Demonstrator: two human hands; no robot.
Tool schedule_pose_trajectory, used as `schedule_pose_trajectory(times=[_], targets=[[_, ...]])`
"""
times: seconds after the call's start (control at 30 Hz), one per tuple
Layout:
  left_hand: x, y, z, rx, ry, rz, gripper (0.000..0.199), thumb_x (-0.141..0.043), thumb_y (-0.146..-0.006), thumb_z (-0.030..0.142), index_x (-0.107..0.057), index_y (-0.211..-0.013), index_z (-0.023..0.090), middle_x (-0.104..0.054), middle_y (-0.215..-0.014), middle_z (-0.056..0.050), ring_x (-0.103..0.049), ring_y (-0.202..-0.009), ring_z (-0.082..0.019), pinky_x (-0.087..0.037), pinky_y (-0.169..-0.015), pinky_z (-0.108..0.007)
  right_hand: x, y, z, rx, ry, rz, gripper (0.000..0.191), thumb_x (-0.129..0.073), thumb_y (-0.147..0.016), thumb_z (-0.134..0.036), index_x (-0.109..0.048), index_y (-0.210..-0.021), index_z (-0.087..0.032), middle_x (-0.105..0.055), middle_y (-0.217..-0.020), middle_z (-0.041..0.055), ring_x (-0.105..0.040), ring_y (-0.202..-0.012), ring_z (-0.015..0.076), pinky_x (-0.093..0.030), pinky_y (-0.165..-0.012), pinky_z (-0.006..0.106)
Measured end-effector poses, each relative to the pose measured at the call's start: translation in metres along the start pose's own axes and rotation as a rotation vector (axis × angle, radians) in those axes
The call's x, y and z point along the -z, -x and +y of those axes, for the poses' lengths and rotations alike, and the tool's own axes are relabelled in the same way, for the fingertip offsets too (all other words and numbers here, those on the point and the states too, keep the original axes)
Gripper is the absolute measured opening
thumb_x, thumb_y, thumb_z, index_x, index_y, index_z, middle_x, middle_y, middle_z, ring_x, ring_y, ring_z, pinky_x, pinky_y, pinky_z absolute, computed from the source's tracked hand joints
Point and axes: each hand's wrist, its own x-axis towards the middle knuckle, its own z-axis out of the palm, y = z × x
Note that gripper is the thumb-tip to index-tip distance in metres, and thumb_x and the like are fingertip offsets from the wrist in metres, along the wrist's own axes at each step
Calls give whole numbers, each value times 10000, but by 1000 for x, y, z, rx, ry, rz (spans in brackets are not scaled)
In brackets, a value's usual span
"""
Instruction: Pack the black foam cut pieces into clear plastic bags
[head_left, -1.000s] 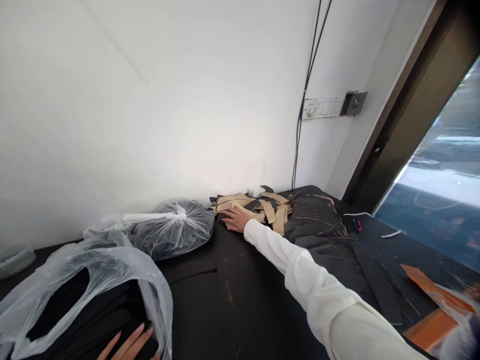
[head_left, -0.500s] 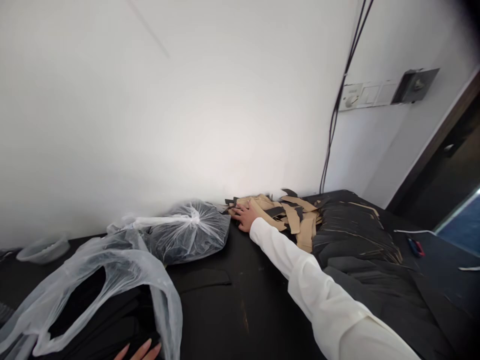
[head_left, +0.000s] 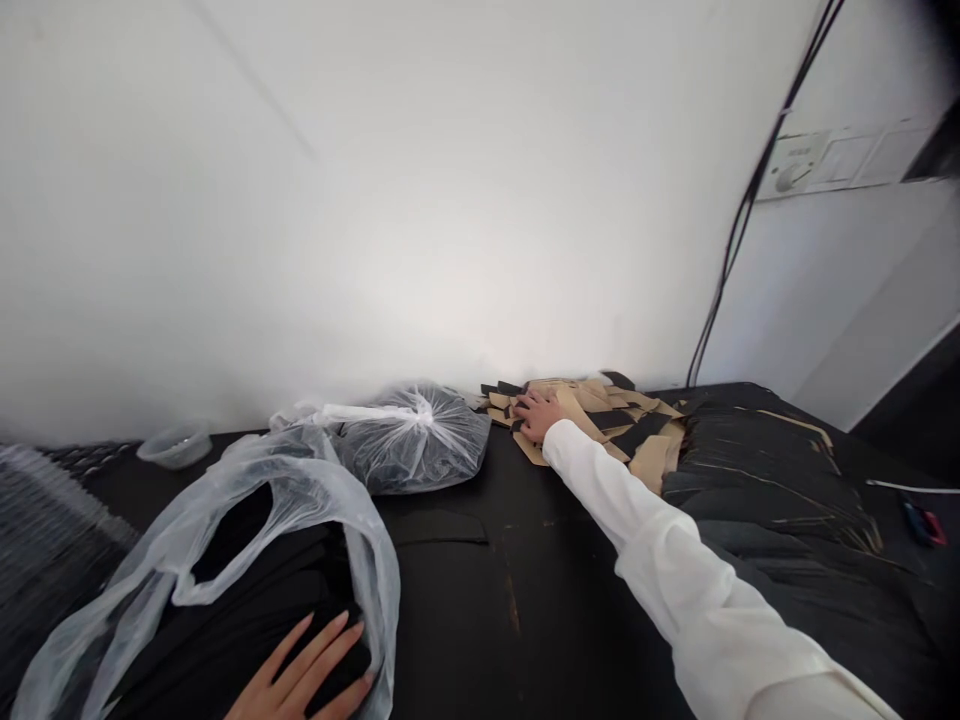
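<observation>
Head view, hands at the far and near ends of a black-topped bench (head_left: 457,610). Right arm extended in a white sleeve (head_left: 660,530).

Right hand (head_left: 537,415): lying on the pile of tan and black offcut strips (head_left: 651,460), near edge of the pile, fingers spread and slightly curved. Contact with the strips is clear, but the fingertips sit among them, so a pinch cannot be confirmed; probably no firm grip.

Left hand (head_left: 304,665): open, palm down, on the black material (head_left: 255,580) in the mouth of a clear carrier bag (head_left: 300,480), fingers apart, not closed on anything. The bag lies at lower left, its handle loop arched over the black material.

Change since the preceding frame: the view has swung left, taking the doorway out of sight. The left hand now shows nearly whole rather than just its fingertips, and the right hand sits further along the pile.

Also on the bench: a tied clear bag of dark contents (head_left: 412,440) between the two hands, against the wall; a stack of black cut pieces (head_left: 772,480) just right of the strips; a small clear bowl (head_left: 176,447) at the far left. Black cables (head_left: 739,250) run down the wall from a switch plate (head_left: 832,160).
</observation>
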Motion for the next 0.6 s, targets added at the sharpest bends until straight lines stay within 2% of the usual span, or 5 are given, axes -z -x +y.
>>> schedule_pose_trajectory(times=[0.17,0.23,0.33,0.47,0.6], targets=[[7,1,14,191,195,-121,507,-644,-761,378,-578,-1264,371,-496,-1451,10,-370,-1386,-231,-88,-1208,-438,15,-11,-23,-58,-85,63,357,-555,-924,-402,-597,-1208,-190,-405,-1485,89,-324,-1389,290,-215,-1141,584],[10,2,18,256,233,-175,545,-669,-723,333,-572,-1257,381,-493,-1454,19,-370,-1388,-229,-86,-1209,-442,19,-16,-35,-72,-134,58,367,-545,-931,-409,-583,-1219,-184,-494,-1396,98,-458,-1285,266,-347,-1081,542],[12,3,21,275,248,-228,594,-675,-695,302,-555,-1272,378,-482,-1464,9,-366,-1393,-238,-101,-1203,-461,17,-22,-55,-92,-211,18,386,-535,-939,-420,-558,-1237,-174,-601,-1213,88,-602,-1060,213,-503,-923,455],[13,3,23,274,235,-256,618,-666,-685,278,-538,-1281,378,-463,-1477,8,-356,-1398,-246,-119,-1198,-476,6,-23,-70,-110,-268,16,384,-538,-942,-398,-538,-1260,-182,-599,-1204,87,-616,-1012,195,-534,-870,415],[10,4,21,261,231,-224,614,-675,-674,299,-544,-1271,365,-456,-1482,10,-351,-1397,-250,-113,-1202,-467,-4,-20,-64,-93,-253,45,384,-557,-933,-376,-538,-1268,-190,-552,-1298,99,-578,-1112,224,-501,-937,457]])
